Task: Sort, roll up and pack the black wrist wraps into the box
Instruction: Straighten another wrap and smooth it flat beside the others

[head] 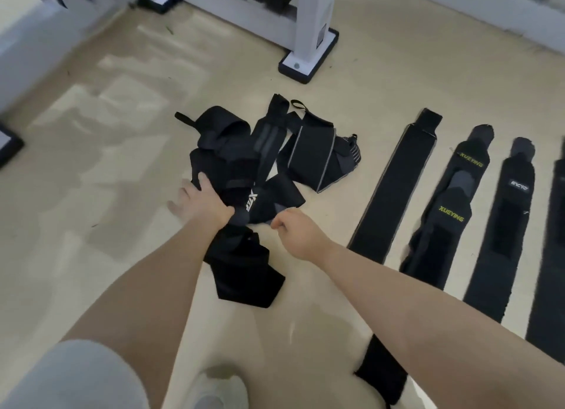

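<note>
A tangled pile of black wrist wraps (244, 155) lies on the beige floor in the middle of the view. My left hand (198, 199) rests on the pile's left edge with its fingers spread flat. My right hand (292, 230) is curled at the pile's near edge and seems to pinch the border of the wrap with white lettering (260, 201). Another loose wrap (244, 274) trails from under my left wrist toward me. To the right, several wraps (394, 185) lie flat and straight in a row. No box is in view.
A white rack leg with a black foot (308, 63) stands just behind the pile. One more black wrap (382, 375) lies under my right forearm near my white shoe (220, 390). A dark foot (7, 147) sits at the left edge.
</note>
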Demonstrator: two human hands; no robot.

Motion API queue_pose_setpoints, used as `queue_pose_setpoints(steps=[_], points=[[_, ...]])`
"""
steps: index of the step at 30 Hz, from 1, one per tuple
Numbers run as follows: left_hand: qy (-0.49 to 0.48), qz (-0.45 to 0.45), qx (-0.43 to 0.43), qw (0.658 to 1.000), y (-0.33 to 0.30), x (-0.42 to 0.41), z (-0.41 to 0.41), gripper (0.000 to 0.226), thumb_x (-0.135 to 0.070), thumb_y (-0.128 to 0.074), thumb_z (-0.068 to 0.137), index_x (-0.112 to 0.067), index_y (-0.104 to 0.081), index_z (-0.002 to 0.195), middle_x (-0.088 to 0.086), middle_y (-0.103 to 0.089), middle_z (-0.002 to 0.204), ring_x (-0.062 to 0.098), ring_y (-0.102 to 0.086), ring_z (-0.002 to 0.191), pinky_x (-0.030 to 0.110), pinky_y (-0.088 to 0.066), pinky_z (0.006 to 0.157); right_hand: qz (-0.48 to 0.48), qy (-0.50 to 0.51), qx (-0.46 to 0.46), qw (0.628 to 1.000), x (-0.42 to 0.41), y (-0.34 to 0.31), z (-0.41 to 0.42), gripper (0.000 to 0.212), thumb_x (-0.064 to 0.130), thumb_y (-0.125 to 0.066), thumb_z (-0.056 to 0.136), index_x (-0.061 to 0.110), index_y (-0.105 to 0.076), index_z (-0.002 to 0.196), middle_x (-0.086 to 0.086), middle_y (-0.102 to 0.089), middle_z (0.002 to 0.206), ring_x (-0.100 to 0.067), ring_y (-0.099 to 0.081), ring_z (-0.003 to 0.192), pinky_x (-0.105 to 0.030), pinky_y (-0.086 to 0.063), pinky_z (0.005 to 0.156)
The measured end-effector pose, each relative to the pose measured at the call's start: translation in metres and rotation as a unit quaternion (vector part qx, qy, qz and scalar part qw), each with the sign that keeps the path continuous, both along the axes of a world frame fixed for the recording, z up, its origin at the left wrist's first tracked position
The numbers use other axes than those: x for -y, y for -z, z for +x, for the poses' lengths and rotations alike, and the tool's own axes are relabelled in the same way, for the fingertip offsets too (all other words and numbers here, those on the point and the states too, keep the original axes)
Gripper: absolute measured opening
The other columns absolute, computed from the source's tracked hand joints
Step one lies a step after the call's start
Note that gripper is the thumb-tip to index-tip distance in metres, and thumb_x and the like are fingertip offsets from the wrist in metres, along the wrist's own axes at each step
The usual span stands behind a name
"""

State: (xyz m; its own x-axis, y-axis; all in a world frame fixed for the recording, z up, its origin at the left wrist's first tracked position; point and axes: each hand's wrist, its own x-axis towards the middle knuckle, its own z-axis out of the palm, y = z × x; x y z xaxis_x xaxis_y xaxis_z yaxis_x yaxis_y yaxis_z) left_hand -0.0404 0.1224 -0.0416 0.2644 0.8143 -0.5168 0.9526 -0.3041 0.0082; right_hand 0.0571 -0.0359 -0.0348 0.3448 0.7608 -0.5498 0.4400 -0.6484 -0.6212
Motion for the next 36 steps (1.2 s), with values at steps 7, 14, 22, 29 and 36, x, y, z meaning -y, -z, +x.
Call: queue_pose_setpoints(steps=[7,14,22,29,36], points=[[-0.165,-0.113,0.313,0.928,0.008,-0.022,-0.034,0.043,-0.004,-0.040,0.086,-0.005,-0.039,0.129,0.010,-0.055,0.102,0.032,-0.056,0.095,0.032,-0.040,0.070,0.019,0.144,0.008,0.989,-0.028,0.004,-0.040,0.030,0.006,-0.035,0.097,0.011,-0.062,0.109,0.000,-0.053,0.106,-0.015,-0.050,0.089,-0.022,-0.038,0.077],[-0.200,-0.131,0.590,0.771,-0.031,-0.004,-0.055,0.056,-0.007,-0.046,0.091,-0.030,-0.029,0.139,-0.005,-0.053,0.132,0.008,-0.053,0.119,0.036,-0.041,0.106,0.042,0.377,-0.256,0.889,-0.066,-0.011,-0.054,0.042,0.042,-0.036,0.099,0.021,-0.042,0.135,0.005,-0.055,0.124,-0.016,-0.054,0.109,-0.036,-0.041,0.105],[0.064,-0.171,0.588,0.788,-0.045,0.009,-0.063,0.078,-0.015,-0.066,0.071,-0.035,-0.029,0.137,-0.027,-0.055,0.113,-0.002,-0.056,0.103,0.021,-0.049,0.086,0.153,0.349,-0.530,0.758,-0.068,-0.054,-0.054,0.077,0.070,-0.017,0.088,0.020,-0.048,0.138,-0.003,-0.056,0.135,-0.017,-0.052,0.125,-0.035,-0.038,0.106],[0.275,-0.050,0.373,0.885,0.007,0.027,-0.074,0.103,-0.041,-0.078,0.067,-0.017,-0.019,0.147,0.010,-0.030,0.147,0.028,-0.032,0.134,0.042,-0.028,0.109,0.161,0.411,-0.464,0.768,-0.038,-0.058,-0.027,0.025,0.012,-0.050,0.096,0.014,-0.059,0.120,-0.008,-0.067,0.117,-0.024,-0.065,0.106,-0.038,-0.054,0.088],[0.321,0.097,0.209,0.918,0.016,0.024,-0.053,0.051,-0.009,-0.059,0.083,-0.017,-0.047,0.132,0.006,-0.051,0.126,0.025,-0.048,0.119,0.037,-0.037,0.098,0.181,0.497,-0.470,0.707,-0.020,-0.060,-0.015,0.027,0.007,-0.044,0.097,0.009,-0.057,0.120,-0.006,-0.070,0.095,-0.018,-0.070,0.080,-0.028,-0.057,0.067]])
